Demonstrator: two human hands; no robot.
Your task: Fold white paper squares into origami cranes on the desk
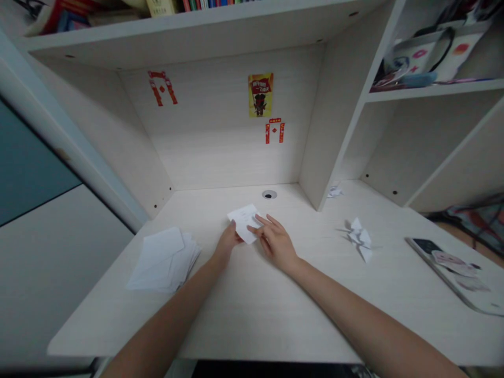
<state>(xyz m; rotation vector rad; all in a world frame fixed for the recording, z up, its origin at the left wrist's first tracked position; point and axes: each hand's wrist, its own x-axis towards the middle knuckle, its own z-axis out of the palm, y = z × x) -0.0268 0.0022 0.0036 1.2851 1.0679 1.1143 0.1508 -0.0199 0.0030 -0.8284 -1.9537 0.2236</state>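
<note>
A small white sheet of paper (244,219) lies on the pale desk (252,310) near its middle. My left hand (227,242) pinches the paper's near left edge, thumb on top. Beside it, my right hand (275,240) rests on the paper's right side with its fingers stretched out and pressing flat. Both forearms reach in from the bottom of the view.
A fanned stack of white sheets (165,260) lies at the left of the desk. Folded paper figures (359,237) sit at the right, a smaller one (334,191) by the shelf divider. A tablet or book (457,270) lies at the far right. A cable hole (269,195) is behind the paper.
</note>
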